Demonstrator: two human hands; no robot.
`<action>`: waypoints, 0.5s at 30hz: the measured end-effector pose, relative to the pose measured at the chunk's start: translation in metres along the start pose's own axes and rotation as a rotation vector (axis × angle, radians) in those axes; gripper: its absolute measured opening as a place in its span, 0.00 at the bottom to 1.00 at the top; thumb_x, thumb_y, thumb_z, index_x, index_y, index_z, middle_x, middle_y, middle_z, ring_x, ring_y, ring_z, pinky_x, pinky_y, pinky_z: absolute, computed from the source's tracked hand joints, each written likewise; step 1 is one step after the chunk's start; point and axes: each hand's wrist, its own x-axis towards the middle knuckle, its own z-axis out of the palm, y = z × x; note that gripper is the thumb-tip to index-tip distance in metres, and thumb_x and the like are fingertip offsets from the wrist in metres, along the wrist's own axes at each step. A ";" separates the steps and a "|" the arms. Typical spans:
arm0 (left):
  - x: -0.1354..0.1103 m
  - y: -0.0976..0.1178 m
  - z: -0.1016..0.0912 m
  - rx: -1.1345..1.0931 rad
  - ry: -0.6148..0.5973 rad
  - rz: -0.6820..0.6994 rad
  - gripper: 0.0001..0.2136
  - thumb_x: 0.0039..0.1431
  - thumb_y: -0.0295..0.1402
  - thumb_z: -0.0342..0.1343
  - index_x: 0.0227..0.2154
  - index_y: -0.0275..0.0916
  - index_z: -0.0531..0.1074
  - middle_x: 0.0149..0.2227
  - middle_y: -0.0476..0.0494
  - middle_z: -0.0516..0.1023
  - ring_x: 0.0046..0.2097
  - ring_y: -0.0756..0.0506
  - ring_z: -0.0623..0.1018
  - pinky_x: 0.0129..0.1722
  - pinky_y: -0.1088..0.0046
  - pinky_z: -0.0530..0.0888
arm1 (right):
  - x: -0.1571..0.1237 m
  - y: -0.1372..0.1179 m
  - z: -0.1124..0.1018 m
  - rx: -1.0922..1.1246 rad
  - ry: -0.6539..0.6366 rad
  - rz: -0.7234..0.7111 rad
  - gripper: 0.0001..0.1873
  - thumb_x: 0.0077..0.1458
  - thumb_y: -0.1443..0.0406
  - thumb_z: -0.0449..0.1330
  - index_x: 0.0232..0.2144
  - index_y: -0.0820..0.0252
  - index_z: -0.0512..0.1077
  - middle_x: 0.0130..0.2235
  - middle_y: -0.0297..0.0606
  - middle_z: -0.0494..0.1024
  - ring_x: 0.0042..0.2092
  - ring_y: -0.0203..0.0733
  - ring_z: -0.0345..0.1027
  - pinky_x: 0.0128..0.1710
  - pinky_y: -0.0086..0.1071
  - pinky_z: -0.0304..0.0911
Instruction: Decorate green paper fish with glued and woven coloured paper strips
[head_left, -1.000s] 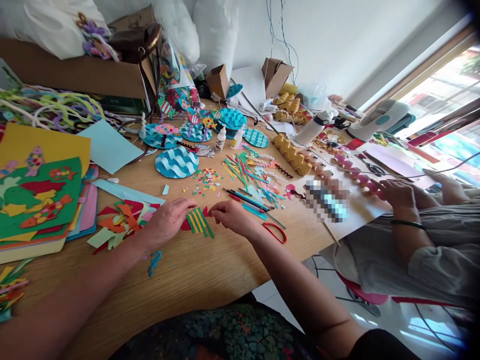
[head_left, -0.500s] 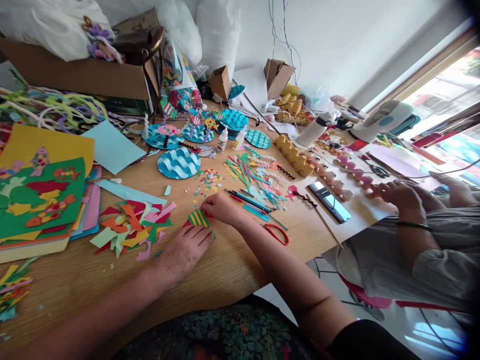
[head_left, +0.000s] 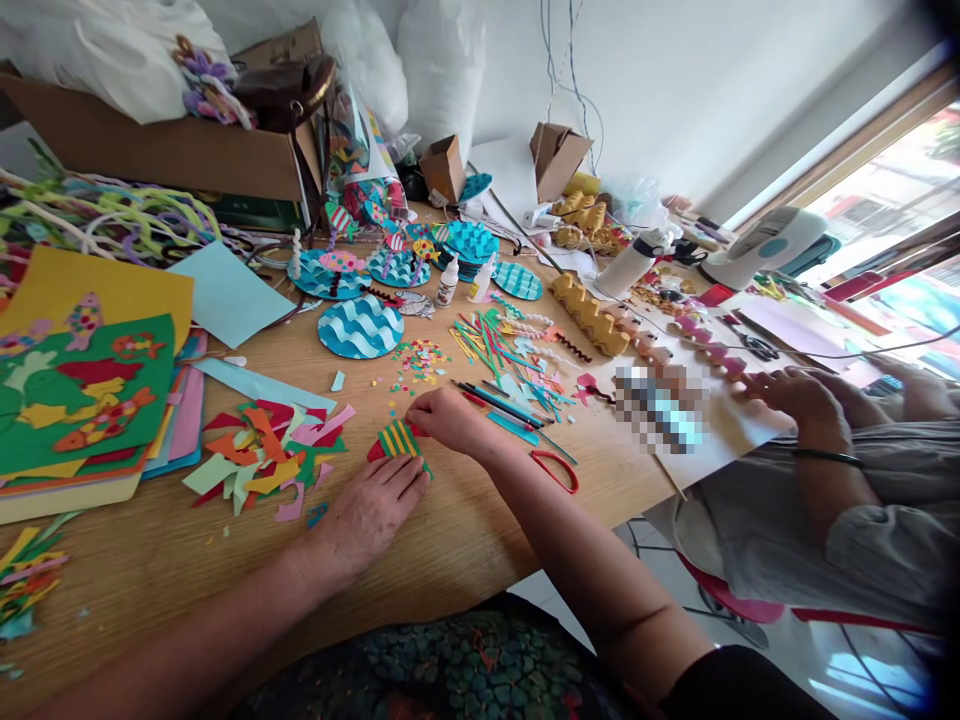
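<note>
A small paper fish (head_left: 400, 438), green with yellow stripes and a red head, lies flat on the wooden table in front of me. My left hand (head_left: 379, 505) rests on its lower edge, fingers stretched out and lying flat. At the fish's right end, where a bit of red paper shows, my right hand (head_left: 442, 418) is closed with its fingers curled in. Whatever is between those fingertips is hidden. Left of the fish lies a pile of coloured paper scraps (head_left: 262, 455). Tiny paper dots (head_left: 421, 358) are scattered just beyond my hands.
Pencils (head_left: 499, 400) and red-handled scissors (head_left: 555, 472) lie beside my right forearm. Farther back are two glue bottles (head_left: 447, 283) and blue wave-patterned discs (head_left: 360, 327). Stacked coloured paper (head_left: 169, 400) covers the left. A co-worker's hands (head_left: 802, 395) rest at the right edge.
The view has shifted very slightly. Both my hands stay in place at the paper fish, with no clear movement.
</note>
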 end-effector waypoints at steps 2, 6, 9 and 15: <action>-0.001 0.001 -0.001 -0.018 0.003 -0.005 0.18 0.56 0.20 0.42 0.48 0.33 0.66 0.50 0.37 0.72 0.52 0.42 0.70 0.50 0.63 0.67 | -0.002 0.001 0.002 0.019 -0.055 0.009 0.12 0.50 0.68 0.52 0.23 0.66 0.75 0.20 0.32 0.70 0.22 0.28 0.55 0.21 0.23 0.47; -0.003 0.000 -0.002 -0.022 0.000 0.021 0.18 0.55 0.21 0.44 0.49 0.32 0.66 0.51 0.36 0.71 0.53 0.40 0.69 0.50 0.62 0.67 | -0.003 0.001 0.006 0.021 -0.008 0.036 0.13 0.51 0.70 0.51 0.24 0.68 0.74 0.22 0.33 0.71 0.23 0.29 0.57 0.23 0.23 0.48; -0.006 -0.001 0.001 -0.012 0.008 0.039 0.19 0.55 0.20 0.44 0.50 0.34 0.65 0.53 0.40 0.70 0.53 0.40 0.68 0.50 0.63 0.68 | -0.006 0.000 0.005 0.060 0.055 0.031 0.13 0.52 0.69 0.50 0.24 0.67 0.74 0.23 0.33 0.72 0.24 0.28 0.57 0.24 0.23 0.49; -0.009 -0.001 0.004 -0.036 0.041 0.054 0.18 0.57 0.21 0.43 0.49 0.35 0.66 0.51 0.39 0.71 0.54 0.41 0.67 0.51 0.62 0.67 | -0.018 0.006 0.009 0.140 -0.047 0.055 0.13 0.51 0.67 0.51 0.22 0.67 0.72 0.19 0.30 0.67 0.21 0.27 0.53 0.22 0.24 0.47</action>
